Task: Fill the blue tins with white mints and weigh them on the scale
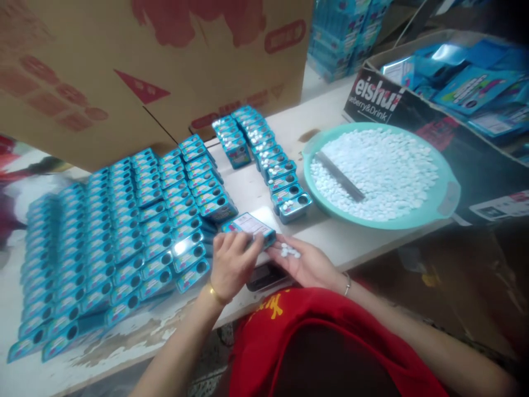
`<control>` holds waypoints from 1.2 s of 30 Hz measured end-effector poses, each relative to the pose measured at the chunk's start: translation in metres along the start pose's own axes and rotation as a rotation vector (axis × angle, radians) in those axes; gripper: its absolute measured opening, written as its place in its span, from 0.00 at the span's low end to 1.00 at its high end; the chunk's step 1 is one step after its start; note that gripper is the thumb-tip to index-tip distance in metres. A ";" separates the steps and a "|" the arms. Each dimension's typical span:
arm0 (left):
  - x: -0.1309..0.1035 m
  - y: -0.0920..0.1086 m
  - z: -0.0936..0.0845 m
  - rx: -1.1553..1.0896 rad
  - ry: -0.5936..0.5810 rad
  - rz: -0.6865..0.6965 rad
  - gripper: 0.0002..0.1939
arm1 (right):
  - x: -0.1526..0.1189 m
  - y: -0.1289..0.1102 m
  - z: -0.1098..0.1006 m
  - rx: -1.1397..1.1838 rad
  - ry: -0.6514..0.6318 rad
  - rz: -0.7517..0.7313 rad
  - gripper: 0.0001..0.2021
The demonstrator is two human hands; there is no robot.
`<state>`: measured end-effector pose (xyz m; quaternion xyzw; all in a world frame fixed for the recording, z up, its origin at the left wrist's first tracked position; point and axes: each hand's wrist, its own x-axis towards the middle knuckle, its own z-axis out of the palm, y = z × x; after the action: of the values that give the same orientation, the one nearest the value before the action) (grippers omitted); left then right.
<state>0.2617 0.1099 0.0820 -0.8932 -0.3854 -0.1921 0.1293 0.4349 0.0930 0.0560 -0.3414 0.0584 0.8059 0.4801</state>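
My left hand (233,260) is closed around a blue tin (252,223), tilted with its printed white panel upward. Palm up at the tin's right end, my right hand (312,266) holds a few small white tablets (290,251) in its cupped palm. Its fingertips lie under or against the tin; exact contact is hidden. Below both hands sits a flat device with a dark front (266,275), perhaps a small scale. Just beyond, a row of blue tins (283,181) has white tablets lying on their tops around the openings.
Many blue tins (119,237) stand in tight rows at left. A turquoise basin (407,220) of white tablets, with a metal strip (341,176) on top, is at right. Behind it, an open carton (413,118) holds blue packages. A large cardboard box (231,71) borders the table's back.
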 end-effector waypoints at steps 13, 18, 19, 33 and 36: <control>-0.009 -0.007 0.015 -0.007 0.068 -0.032 0.13 | -0.001 0.000 0.002 -0.095 -0.068 -0.034 0.06; -0.006 -0.004 0.015 0.041 0.002 0.061 0.12 | 0.002 0.002 -0.001 -0.242 -0.059 -0.101 0.08; -0.005 -0.003 0.014 0.056 -0.013 0.085 0.12 | 0.004 0.003 -0.001 -0.265 -0.044 -0.118 0.08; 0.003 -0.001 0.014 0.100 -0.170 0.200 0.11 | 0.016 0.006 -0.001 -0.418 0.097 -0.165 0.04; 0.004 -0.002 0.013 0.095 -0.178 0.197 0.11 | 0.018 0.007 -0.001 -0.418 0.084 -0.168 0.04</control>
<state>0.2662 0.1185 0.0720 -0.9332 -0.3141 -0.0801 0.1548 0.4239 0.1016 0.0425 -0.4706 -0.1185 0.7427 0.4614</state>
